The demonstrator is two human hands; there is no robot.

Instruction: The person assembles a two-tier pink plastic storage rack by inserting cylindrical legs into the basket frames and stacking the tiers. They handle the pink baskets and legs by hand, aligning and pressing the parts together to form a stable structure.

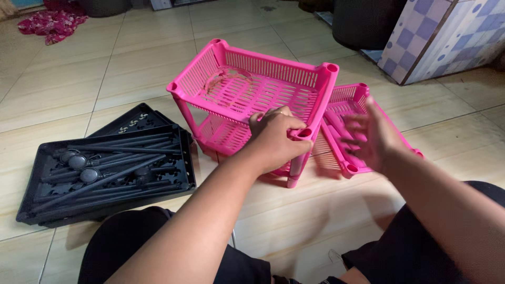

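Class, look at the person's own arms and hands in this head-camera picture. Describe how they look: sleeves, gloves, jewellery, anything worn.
Both forearms are bare, with no sleeves reaching into view. The left hand and the right hand wear no gloves; no rings, watch or bracelets can be seen, though the right hand is blurred. Lower down, the person wears black clothing over the legs.

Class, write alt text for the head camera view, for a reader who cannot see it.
A person seated on a tiled floor grips the near corner of a pink plastic rack with the left hand, while the blurred right hand hovers open over a separate pink tray beside it. To the left lie stacked black trays holding black rods and wheels.
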